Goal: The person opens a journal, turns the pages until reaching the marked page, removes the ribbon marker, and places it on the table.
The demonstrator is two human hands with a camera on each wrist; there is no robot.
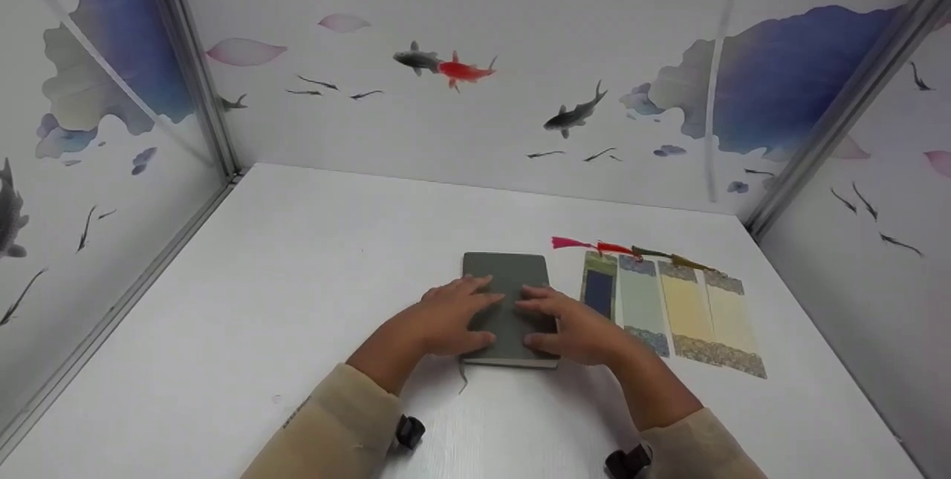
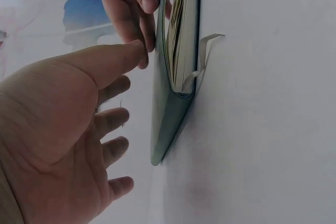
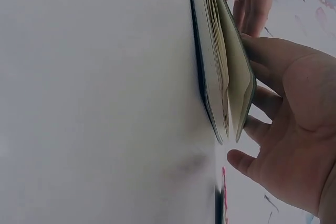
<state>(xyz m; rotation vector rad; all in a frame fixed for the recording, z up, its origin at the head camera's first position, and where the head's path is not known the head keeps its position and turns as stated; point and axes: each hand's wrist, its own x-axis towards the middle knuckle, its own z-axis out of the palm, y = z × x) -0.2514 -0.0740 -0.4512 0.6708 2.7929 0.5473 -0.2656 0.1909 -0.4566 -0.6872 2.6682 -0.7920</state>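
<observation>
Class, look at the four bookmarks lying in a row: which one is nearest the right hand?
The dark blue bookmark, at the left end of the row, beside the grey notebook. The right hand lies right next to it; the pale green and two cream ones lie farther right.

Grey-green notebook (image 1: 511,293) lies flat on the white table, short edge toward the person, just left of a row of four bookmarks. Cover plain, corners rounded. A thin pale ribbon marker (image 2: 206,56) trails out from the near edge onto the table. Wrist views show the front cover (image 3: 237,77) lifted slightly off the page block at the right-hand side, cream pages fanning a little; the back cover stays against the table.
</observation>
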